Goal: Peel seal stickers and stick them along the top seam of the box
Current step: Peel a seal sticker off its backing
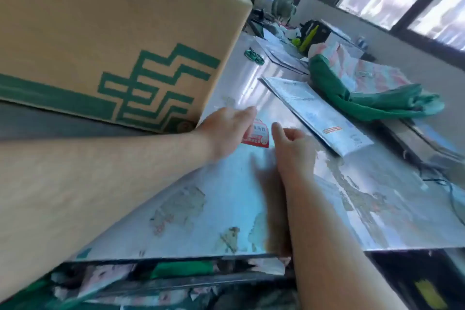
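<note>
Beside the box (113,33), my left fingers (247,111) hold a sticker (258,137), right fingers (276,129) loosely curled, empty; sticking not yet begun, I judge.

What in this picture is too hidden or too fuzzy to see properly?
All in the head view:
- The top seam of the box: none shows, and the box runs off the top and left edges.
- The print on the sticker: too blurred to read, and the left hand covers part of it.
- Whether the left hand or the right hand grips the sticker: motion blur hides the fingertips.
</note>
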